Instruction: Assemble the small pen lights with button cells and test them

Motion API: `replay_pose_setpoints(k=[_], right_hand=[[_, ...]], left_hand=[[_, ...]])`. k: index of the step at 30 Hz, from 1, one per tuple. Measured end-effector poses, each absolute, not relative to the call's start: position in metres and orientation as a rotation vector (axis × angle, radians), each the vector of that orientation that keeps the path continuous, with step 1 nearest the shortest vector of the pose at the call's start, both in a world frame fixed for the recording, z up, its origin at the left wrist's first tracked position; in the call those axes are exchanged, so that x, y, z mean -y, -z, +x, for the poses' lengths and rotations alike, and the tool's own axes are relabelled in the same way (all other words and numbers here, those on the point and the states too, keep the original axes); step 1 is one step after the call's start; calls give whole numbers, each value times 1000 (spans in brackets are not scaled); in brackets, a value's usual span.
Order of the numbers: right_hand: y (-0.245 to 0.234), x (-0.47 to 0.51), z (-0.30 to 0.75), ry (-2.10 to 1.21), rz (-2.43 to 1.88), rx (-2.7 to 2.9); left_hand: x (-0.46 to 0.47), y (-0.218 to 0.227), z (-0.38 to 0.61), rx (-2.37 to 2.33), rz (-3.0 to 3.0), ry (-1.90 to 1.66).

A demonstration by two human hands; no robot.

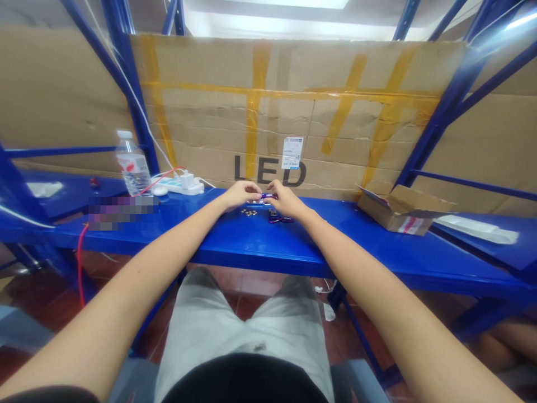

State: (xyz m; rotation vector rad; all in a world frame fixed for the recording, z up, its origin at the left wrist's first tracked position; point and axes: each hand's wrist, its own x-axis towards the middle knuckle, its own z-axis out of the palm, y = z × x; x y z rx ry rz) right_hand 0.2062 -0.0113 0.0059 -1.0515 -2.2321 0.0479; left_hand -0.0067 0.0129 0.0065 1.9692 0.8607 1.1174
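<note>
Over the far part of the blue table, my left hand and my right hand meet with fingers closed. Between their fingertips is a small purple-blue tube-like piece, held at both ends; its exact kind is too small to make out. Several small gold-coloured bits lie on the tabletop just below my left hand. Nearer my right wrist rests a dark purple item with a shiny metallic part. Some small silvery pieces sit behind, partly covered by the hands.
A blue table spans the view before a large cardboard sheet. On the left stand a water bottle and a white power strip with cables. An open cardboard box is on the right, beside white packaging.
</note>
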Motion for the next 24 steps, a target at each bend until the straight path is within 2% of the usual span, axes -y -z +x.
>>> replay_pose_setpoints(k=[6,13,17,24], right_hand=[[-1,-19,215,-279,-1091,2162],[11,-36,220,-406,-1329,2150],[12,-37,223,-348,-1403,2188],[8,-26,218,-286,-1263,2297]], left_hand=[[-30,3,-9,-1118,2210,-1185],[-41,12,-5,-1357,2477,-1002],[-45,14,-5,-1413,2661,-880],[-47,15,-4,-1408,2717,-853]])
